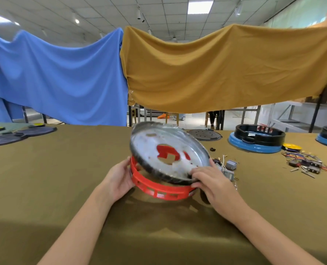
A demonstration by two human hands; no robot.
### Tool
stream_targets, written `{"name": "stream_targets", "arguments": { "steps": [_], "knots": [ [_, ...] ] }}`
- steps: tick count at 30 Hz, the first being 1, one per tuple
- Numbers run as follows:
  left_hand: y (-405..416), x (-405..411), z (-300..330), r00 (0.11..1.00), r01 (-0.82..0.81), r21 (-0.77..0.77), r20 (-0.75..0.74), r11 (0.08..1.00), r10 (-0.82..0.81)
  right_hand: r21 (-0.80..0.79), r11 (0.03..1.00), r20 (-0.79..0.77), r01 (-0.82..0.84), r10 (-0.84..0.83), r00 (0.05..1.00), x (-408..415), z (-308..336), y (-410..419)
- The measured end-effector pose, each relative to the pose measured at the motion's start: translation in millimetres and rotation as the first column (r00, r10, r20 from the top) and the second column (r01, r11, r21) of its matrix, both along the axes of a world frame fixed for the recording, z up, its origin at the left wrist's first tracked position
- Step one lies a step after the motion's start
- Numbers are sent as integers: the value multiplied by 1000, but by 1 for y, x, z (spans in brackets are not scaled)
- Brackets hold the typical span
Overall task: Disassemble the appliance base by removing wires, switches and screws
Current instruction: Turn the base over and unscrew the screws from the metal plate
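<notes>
A red plastic appliance base ring [159, 189] with slotted sides sits on the olive table in front of me. A round silver metal plate [164, 150] with a dark rim tilts up out of it, its far edge raised, red plastic showing through its central hole. My left hand [120, 178] grips the red ring's left side. My right hand [212, 180] holds the plate's near right rim, fingers curled over the edge. Small grey switches and loose wires [228, 167] lie just right of the base.
A pile of removed wires, switches and screws [308, 163] lies at the right. Blue-and-black appliance bases [256, 138] stand at the back right, a dark round plate [204, 134] behind the work, dark flat parts [19, 133] at the back left. Blue and mustard cloths hang behind the table.
</notes>
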State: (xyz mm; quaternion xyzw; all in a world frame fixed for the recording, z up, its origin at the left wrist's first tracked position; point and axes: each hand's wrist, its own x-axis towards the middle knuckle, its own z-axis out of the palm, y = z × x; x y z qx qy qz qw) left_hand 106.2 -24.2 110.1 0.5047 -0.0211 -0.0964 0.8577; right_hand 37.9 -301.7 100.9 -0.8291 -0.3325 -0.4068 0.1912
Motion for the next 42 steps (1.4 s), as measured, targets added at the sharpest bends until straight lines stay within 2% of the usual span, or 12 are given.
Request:
{"name": "stream_targets", "arguments": {
  "steps": [2, 5, 10, 14, 21, 26, 28, 31, 35, 38, 40, 42],
  "knots": [
    [1, -3, -1, 997, 38, 89, 65, 995, -44, -116, 993, 8, 15, -14, 1000, -1, 2, 4],
    [2, -5, -2, 996, 51, 113, 62, 992, -58, -124, 992, -73, 24, -33, 997, -2, 3, 4],
    [-4, -1, 2, 996, -61, -79, -66, 995, 56, 294, 955, -319, 31, 68, 945, -3, -1, -2],
    [0, 3, 8, 985, -150, -349, -139, 925, 107, 733, 672, -320, 109, 198, 927, 0, 5, -8],
    [18, 9, 7, 945, -323, -579, -154, 748, 289, 940, 304, -267, 155, 374, 888, 9, 9, -19],
    [18, 12, 5, 870, -491, -333, -139, 805, 473, 977, 103, -214, 188, 533, 819, 11, 10, -25],
    [19, 15, 3, 853, -521, -322, -167, 791, 494, 979, 52, -193, 198, 566, 801, 13, 11, -28],
    [15, 17, 5, 864, -501, -319, -137, 805, 484, 973, 119, -229, 196, 527, 818, 14, 14, -29],
    [3, 24, -1, 852, -522, -35, -50, 852, 521, 820, 536, -362, 200, 215, 907, 15, 24, -30],
    [0, 31, -7, 845, -532, 180, 46, 828, 533, 471, 845, -272, 255, -136, 953, 25, 40, -39],
    [2, 34, -11, 829, -548, 355, 114, 757, 547, 212, 905, -108, 368, -353, 929, 32, 55, -43],
    [3, 35, -16, 822, -548, 524, 191, 652, 537, -32, 899, 51, 438, -436, 899, 39, 66, -46]
  ]
}}
